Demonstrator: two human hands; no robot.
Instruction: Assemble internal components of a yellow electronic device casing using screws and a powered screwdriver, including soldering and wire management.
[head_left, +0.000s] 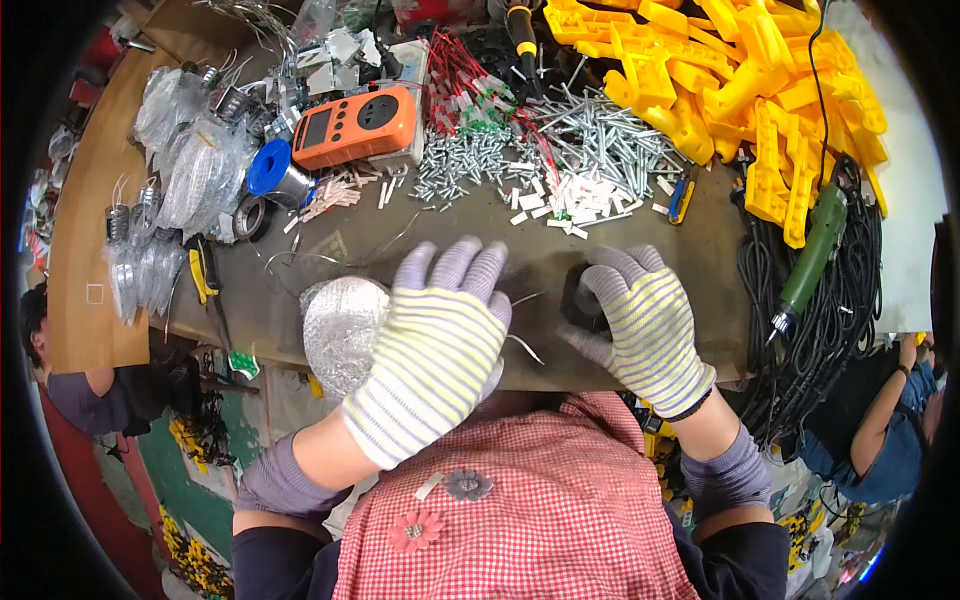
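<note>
My left hand (437, 345), in a striped knit glove, lies flat with fingers spread wide on the dark workbench (400, 235), its edge touching a crinkled silvery bag (343, 330) just to its left. My right hand (640, 325), gloved the same, curls around a small black part (578, 298); mostly hidden, it looks dark and blocky. Thin wire (524, 345) trails between my hands. Beyond my left hand sits an orange meter (352, 125); screws (590, 140) lie heaped further right of it.

Right hand (640, 325) grips a black part (580, 298) on the workbench (700, 250).
</note>
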